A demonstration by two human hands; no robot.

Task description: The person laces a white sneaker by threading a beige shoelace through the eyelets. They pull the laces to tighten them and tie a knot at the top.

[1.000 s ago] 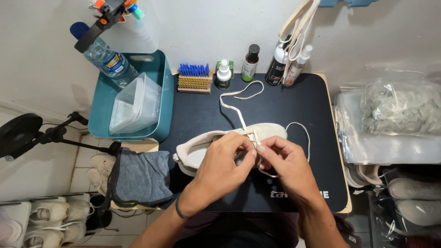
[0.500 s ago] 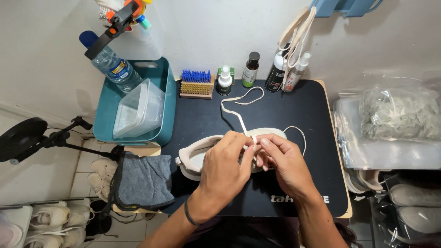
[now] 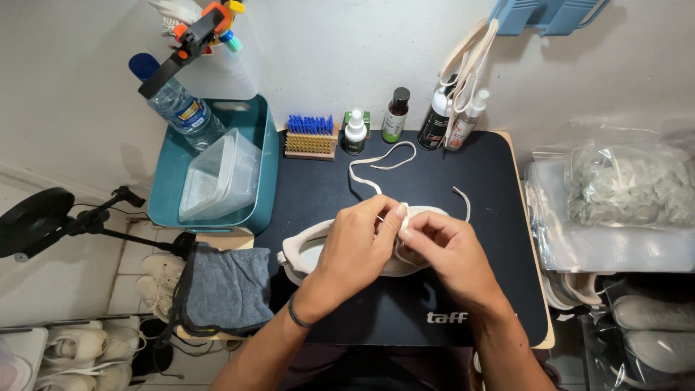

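Observation:
A cream low shoe lies on its side on the black desk mat, toe to the right. My left hand and my right hand meet over its eyelet area, fingers pinched on the cream shoelace. The lace's long free end loops away toward the back of the mat; a shorter end curls out on the right. Both hands cover most of the shoe's upper.
A teal bin with a clear tub and a water bottle stands at the left. A blue-bristled brush and several small bottles line the wall. A grey cloth hangs at the mat's left edge. Bagged items fill the right shelf.
The hands have shifted slightly along the shoe and drawn lace through; the loose loop at the back has changed shape. The shoe stays in place.

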